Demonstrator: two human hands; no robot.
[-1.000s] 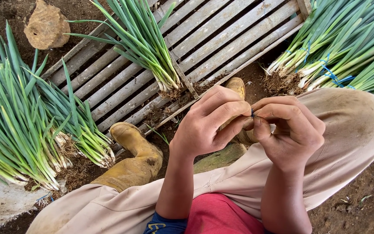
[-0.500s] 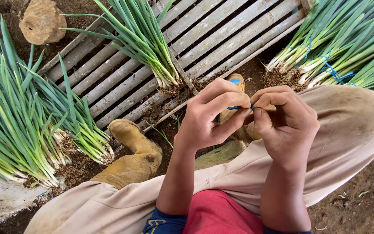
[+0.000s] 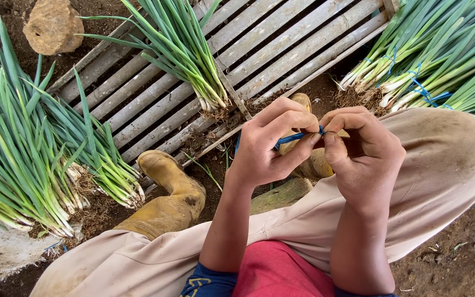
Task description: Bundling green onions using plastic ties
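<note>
1. Drawn out longer than half a second ago: blue strip, now a visible length stretched between both hands; a second ago barely a speck of it showed.
2. Left hand: thumb and curled fingers pinched on strip's near end. Right hand: fingertips closed tight on the far end. Hands nearly touching, held above the knees.
3. Reads as a tie being straightened or separated, judging by the tension.
4. Below: muddy yellow boots, beige trousers.
5. Outward: one loose green onion bunch on slatted wooden rack; untied heap far left; blue-tied bundles upper right.
</note>
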